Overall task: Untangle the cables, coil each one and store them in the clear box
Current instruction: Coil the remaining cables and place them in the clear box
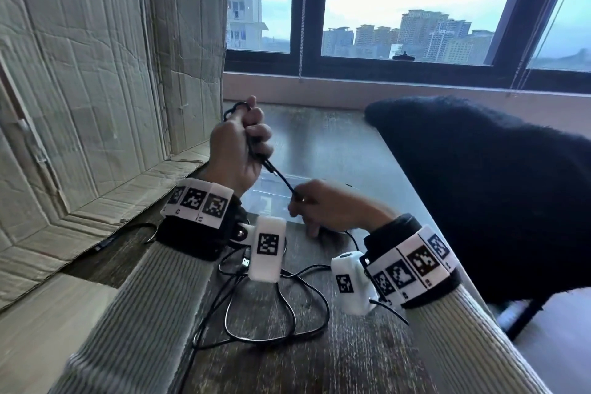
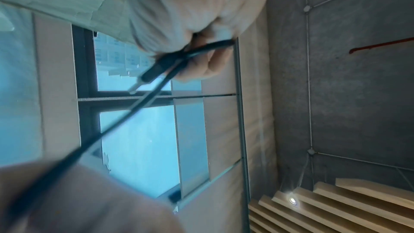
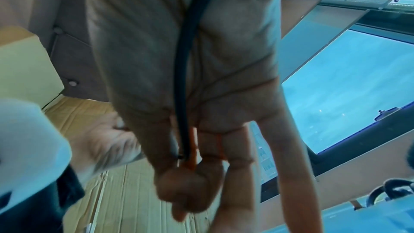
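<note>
My left hand (image 1: 238, 150) is raised above the wooden table (image 1: 335, 144) and grips a small bundle of black cable; its loops (image 1: 235, 108) stick out above the fingers. From that fist a taut stretch of the same cable (image 1: 281, 177) runs down to my right hand (image 1: 323, 206), which pinches it between thumb and forefinger (image 3: 186, 166). In the left wrist view a black plug (image 2: 156, 66) lies beside the cable under the curled fingers. The clear box (image 1: 267, 193) sits on the table just below both hands, mostly hidden by them.
More black cables (image 1: 289, 335) lie looped on the table near me, one with a USB plug (image 1: 245, 262). Flattened cardboard (image 1: 96, 105) leans at the left. A black fuzzy cloth (image 1: 479, 185) covers the table's right side. A window sill runs behind.
</note>
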Demonstrator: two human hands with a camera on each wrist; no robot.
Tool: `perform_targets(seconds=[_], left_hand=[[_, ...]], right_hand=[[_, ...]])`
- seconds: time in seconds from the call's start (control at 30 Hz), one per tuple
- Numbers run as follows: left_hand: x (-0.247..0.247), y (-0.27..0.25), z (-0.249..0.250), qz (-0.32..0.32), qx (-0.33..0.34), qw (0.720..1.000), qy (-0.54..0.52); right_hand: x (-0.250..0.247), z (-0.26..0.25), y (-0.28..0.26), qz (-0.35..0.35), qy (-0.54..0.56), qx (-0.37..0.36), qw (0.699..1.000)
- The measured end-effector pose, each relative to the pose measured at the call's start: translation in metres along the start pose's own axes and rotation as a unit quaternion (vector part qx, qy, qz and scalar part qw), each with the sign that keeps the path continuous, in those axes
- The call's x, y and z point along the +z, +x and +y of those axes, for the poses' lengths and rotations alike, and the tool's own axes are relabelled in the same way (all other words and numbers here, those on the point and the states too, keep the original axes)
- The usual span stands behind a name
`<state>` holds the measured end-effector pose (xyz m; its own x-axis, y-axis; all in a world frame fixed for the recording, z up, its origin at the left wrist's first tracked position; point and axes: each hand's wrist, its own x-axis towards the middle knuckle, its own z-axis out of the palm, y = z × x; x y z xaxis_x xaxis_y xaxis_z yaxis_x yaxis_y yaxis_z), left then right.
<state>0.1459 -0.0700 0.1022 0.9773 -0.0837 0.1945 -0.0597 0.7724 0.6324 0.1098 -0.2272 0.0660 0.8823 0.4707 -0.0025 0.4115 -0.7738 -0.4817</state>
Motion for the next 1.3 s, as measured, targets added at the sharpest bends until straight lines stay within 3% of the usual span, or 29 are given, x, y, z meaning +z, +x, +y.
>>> perform_targets(seconds=[0.13,0.2,0.27,0.37,0.4,0.43,0.5,0.53,0.6,0.7,0.73,0.77,0.83,0.93,1.0,1.17,1.3], left_hand=[[-0.017,0.006,0.013,0.050,0.051,0.989,0.129],[-0.025,0.008,0.010,0.046,0.080,0.956,0.278],[-0.027,0.006,0.000,0.008,0.099,0.876,0.471],[-0.017,-0.005,-0.021,-0.083,0.108,0.699,0.702],[-0.013,-0.009,-0.028,-0.113,0.104,0.679,0.718],[-0.010,-0.012,-0.034,-0.138,0.088,0.697,0.698],[-0.006,-0.016,-0.039,-0.172,0.029,0.777,0.605],[-0.005,-0.017,-0.039,-0.192,-0.001,0.804,0.563],[-0.001,-0.021,-0.036,-0.241,-0.027,0.815,0.526],[0.003,-0.023,-0.034,-0.277,0.012,0.754,0.596],[0.003,-0.022,-0.035,-0.276,0.019,0.754,0.596],[0.001,-0.020,-0.036,-0.273,0.024,0.777,0.567],[-0.001,-0.016,-0.037,-0.235,0.031,0.848,0.475],[0.004,-0.014,-0.029,-0.132,0.010,0.947,0.292],[0.005,-0.012,-0.024,-0.127,-0.021,0.979,0.159],[0.010,-0.011,-0.023,-0.107,0.001,0.991,0.084],[0.004,-0.005,-0.026,-0.073,0.017,0.995,0.069]], right_hand=[[-0.022,-0.002,-0.020,-0.038,0.013,-0.026,0.999],[-0.036,-0.005,-0.030,-0.010,0.043,-0.045,0.998],[-0.046,-0.008,-0.037,0.026,0.059,-0.067,0.996],[-0.050,-0.014,-0.043,0.070,0.053,-0.098,0.991],[-0.050,-0.016,-0.044,0.086,0.037,-0.109,0.990],[-0.051,-0.017,-0.044,0.110,0.016,-0.115,0.987],[-0.054,-0.011,-0.042,0.191,-0.006,-0.106,0.976],[-0.056,-0.005,-0.039,0.241,0.000,-0.090,0.966],[-0.059,0.008,-0.035,0.314,0.008,-0.060,0.947],[-0.060,0.019,-0.032,0.360,0.046,-0.039,0.931],[-0.061,0.018,-0.032,0.378,0.060,-0.035,0.923],[-0.062,0.019,-0.031,0.402,0.070,-0.028,0.912],[-0.064,0.019,-0.032,0.439,0.100,-0.014,0.893],[-0.064,0.017,-0.034,0.396,0.213,-0.030,0.892],[-0.062,0.012,-0.035,0.354,0.276,-0.070,0.891],[-0.043,0.007,-0.018,0.352,0.260,-0.088,0.895],[-0.019,0.002,-0.005,0.304,0.141,-0.083,0.939]])
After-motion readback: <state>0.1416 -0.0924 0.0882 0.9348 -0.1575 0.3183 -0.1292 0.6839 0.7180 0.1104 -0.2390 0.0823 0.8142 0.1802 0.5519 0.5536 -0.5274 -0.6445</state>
